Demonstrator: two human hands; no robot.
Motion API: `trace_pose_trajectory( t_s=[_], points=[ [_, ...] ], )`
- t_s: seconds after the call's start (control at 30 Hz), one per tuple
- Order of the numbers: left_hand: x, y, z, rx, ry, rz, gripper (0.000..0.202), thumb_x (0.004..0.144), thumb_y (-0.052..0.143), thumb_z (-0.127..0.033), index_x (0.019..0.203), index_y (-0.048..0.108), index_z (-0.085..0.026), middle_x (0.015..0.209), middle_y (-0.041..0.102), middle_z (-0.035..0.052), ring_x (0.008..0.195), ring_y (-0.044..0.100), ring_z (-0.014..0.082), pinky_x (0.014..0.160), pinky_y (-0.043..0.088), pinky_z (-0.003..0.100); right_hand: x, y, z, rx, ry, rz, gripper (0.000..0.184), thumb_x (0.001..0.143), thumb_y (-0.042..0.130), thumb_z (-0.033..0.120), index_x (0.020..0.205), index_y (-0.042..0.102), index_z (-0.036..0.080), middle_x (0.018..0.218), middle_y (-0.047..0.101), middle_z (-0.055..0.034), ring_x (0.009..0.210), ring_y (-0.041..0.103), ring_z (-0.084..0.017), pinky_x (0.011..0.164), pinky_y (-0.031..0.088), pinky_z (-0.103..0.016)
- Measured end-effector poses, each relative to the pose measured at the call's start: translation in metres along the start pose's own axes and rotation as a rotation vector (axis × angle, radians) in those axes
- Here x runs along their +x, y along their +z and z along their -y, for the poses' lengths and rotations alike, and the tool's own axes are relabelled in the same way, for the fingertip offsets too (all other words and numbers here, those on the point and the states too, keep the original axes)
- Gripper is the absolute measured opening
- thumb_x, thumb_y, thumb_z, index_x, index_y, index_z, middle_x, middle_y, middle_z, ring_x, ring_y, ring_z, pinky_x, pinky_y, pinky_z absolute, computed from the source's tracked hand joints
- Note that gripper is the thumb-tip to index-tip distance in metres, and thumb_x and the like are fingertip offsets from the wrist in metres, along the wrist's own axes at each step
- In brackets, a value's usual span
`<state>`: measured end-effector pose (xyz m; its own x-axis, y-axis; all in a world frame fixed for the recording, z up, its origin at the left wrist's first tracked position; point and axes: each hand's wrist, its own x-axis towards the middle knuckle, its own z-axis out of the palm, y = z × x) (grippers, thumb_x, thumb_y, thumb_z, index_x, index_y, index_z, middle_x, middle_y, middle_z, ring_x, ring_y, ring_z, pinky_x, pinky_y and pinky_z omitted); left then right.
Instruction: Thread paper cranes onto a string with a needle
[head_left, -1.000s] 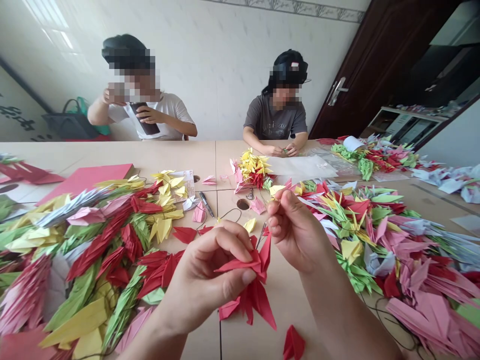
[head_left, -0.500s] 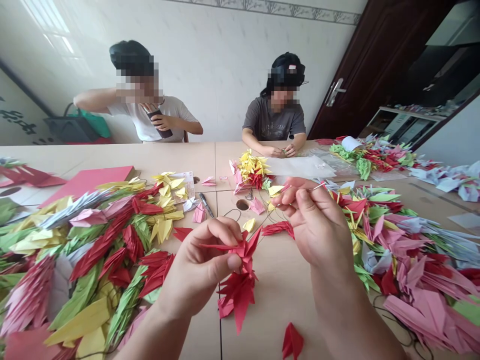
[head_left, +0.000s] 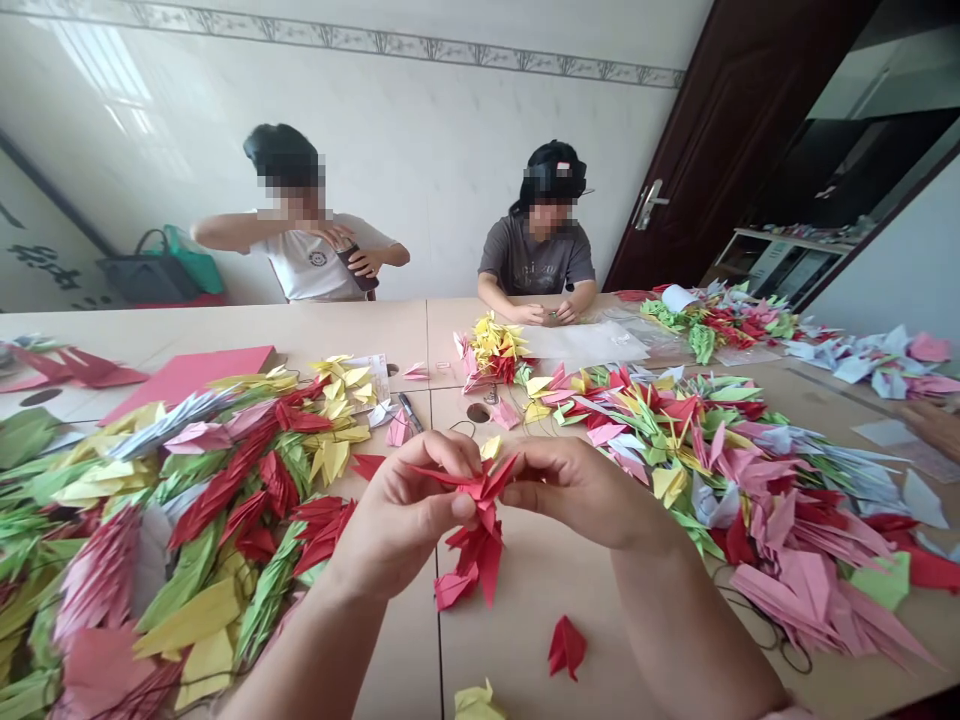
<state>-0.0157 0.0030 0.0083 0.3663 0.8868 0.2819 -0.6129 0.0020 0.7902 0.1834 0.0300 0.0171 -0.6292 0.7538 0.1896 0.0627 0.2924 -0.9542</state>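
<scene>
My left hand (head_left: 424, 500) pinches a red paper crane (head_left: 484, 487) between thumb and fingertips, its pointed wings sticking out. From the other side my right hand (head_left: 570, 490) closes thumb and fingers on the crane's right edge. A thin needle-like piece seen earlier in the right fingers is hidden now. Below the held crane hang more red folded cranes (head_left: 472, 560), close together over the table. One loose red crane (head_left: 567, 647) lies on the table near my right forearm, and a yellow folded piece (head_left: 480, 702) shows at the bottom edge.
Colourful bundles of folded cranes (head_left: 202, 500) cover the left side, and another pile (head_left: 750, 470) spreads on the right. A red board (head_left: 187, 380), a pen (head_left: 411, 412) and a table hole (head_left: 478, 412) lie beyond my hands. Two people (head_left: 536, 250) sit across the table (head_left: 360, 330).
My right hand has come down and left from the upper right to meet the red crane. Across the table, the person on the left has lowered the dark cup.
</scene>
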Motion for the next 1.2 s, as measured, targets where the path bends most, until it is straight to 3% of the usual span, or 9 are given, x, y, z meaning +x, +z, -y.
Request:
trace_pose_trajectory(
  t_s=[0.07, 0.23, 0.47, 0.7, 0.8, 0.87, 1.0, 1.07, 1.2],
  points=[
    [-0.001, 0.0, 0.002, 0.029, 0.004, 0.031, 0.012, 0.075, 0.081, -0.011, 0.08, 0.073, -0.019, 0.083, 0.061, 0.0, 0.072, 0.058, 0.0084, 0.064, 0.051, 0.016, -0.005, 0.0, -0.001, 0.077, -0.006, 0.014, 0.026, 0.09, 0.068, 0.043, 0.083, 0.073, 0.019, 0.075, 0.06, -0.0003, 0.068, 0.05, -0.012, 0.063, 0.04, -0.026],
    [-0.001, 0.001, 0.012, 0.14, -0.012, 0.104, 0.012, 0.077, 0.081, -0.014, 0.08, 0.07, -0.02, 0.081, 0.059, -0.0004, 0.071, 0.055, 0.0085, 0.064, 0.047, 0.017, -0.024, -0.01, -0.016, 0.187, 0.03, -0.1, 0.026, 0.088, 0.071, 0.044, 0.082, 0.071, 0.019, 0.068, 0.054, 0.0028, 0.064, 0.046, -0.011, 0.063, 0.037, -0.025],
    [-0.002, 0.007, 0.04, 0.309, -0.053, 0.15, 0.015, 0.079, 0.078, -0.019, 0.08, 0.062, -0.019, 0.082, 0.057, -0.0005, 0.069, 0.053, 0.0092, 0.06, 0.046, 0.019, -0.052, -0.007, -0.033, 0.276, 0.114, -0.006, 0.033, 0.076, 0.081, 0.048, 0.087, 0.072, 0.019, 0.078, 0.058, 0.0004, 0.071, 0.049, -0.014, 0.065, 0.039, -0.028],
    [-0.005, 0.006, 0.068, 0.613, -0.073, 0.188, 0.009, 0.084, 0.067, -0.018, 0.086, 0.058, -0.019, 0.085, 0.056, 0.001, 0.071, 0.058, 0.0122, 0.061, 0.05, 0.024, -0.069, -0.018, -0.078, 0.393, 0.209, -0.135, 0.04, 0.073, 0.08, 0.057, 0.076, 0.065, 0.02, 0.065, 0.051, 0.0042, 0.057, 0.041, -0.01, 0.056, 0.032, -0.027],
    [-0.01, 0.009, 0.076, 0.82, -0.044, 0.219, 0.007, 0.085, 0.059, -0.016, 0.091, 0.06, -0.02, 0.096, 0.06, 0.0048, 0.084, 0.065, 0.0171, 0.069, 0.057, 0.03, -0.072, -0.027, -0.096, 0.43, 0.224, -0.181, 0.042, 0.07, 0.082, 0.055, 0.075, 0.062, 0.019, 0.067, 0.052, 0.0045, 0.057, 0.043, -0.009, 0.056, 0.035, -0.026],
    [-0.016, 0.014, 0.083, 0.991, -0.013, 0.231, 0.021, 0.084, 0.056, -0.012, 0.102, 0.063, -0.021, 0.115, 0.06, 0.009, 0.102, 0.064, 0.022, 0.08, 0.058, 0.034, -0.073, -0.033, -0.105, 0.436, 0.222, -0.186, 0.037, 0.074, 0.082, 0.048, 0.076, 0.062, 0.017, 0.068, 0.054, 0.0047, 0.057, 0.045, -0.008, 0.056, 0.038, -0.024],
    [-0.027, 0.014, 0.101, 1.326, 0.047, 0.216, 0.058, 0.084, 0.053, -0.009, 0.139, 0.046, -0.028, 0.154, 0.037, 0.0133, 0.138, 0.043, 0.0309, 0.1, 0.051, 0.044, -0.073, -0.047, -0.117, 0.41, 0.215, -0.19, 0.019, 0.094, 0.065, 0.033, 0.092, 0.064, 0.014, 0.082, 0.063, 0.0009, 0.064, 0.058, -0.01, 0.059, 0.051, -0.025],
    [-0.029, 0.007, 0.109, 1.467, 0.054, 0.216, 0.062, 0.086, 0.053, -0.01, 0.144, 0.041, -0.026, 0.154, 0.037, 0.0149, 0.142, 0.037, 0.0333, 0.109, 0.043, 0.052, -0.073, -0.055, -0.122, 0.391, 0.205, -0.209, 0.019, 0.097, 0.061, 0.031, 0.104, 0.064, 0.014, 0.095, 0.066, -0.003, 0.075, 0.064, -0.014, 0.066, 0.056, -0.03],
    [-0.031, -0.014, 0.115, 1.688, -0.005, 0.241, 0.059, 0.082, 0.066, -0.017, 0.139, 0.05, -0.022, 0.142, 0.054, 0.0157, 0.139, 0.04, 0.0393, 0.115, 0.028, 0.065, -0.075, -0.067, -0.126, 0.342, 0.181, -0.244, 0.026, 0.097, 0.061, 0.032, 0.116, 0.062, 0.015, 0.111, 0.066, -0.0071, 0.09, 0.067, -0.019, 0.076, 0.059, -0.036]
  ],
)
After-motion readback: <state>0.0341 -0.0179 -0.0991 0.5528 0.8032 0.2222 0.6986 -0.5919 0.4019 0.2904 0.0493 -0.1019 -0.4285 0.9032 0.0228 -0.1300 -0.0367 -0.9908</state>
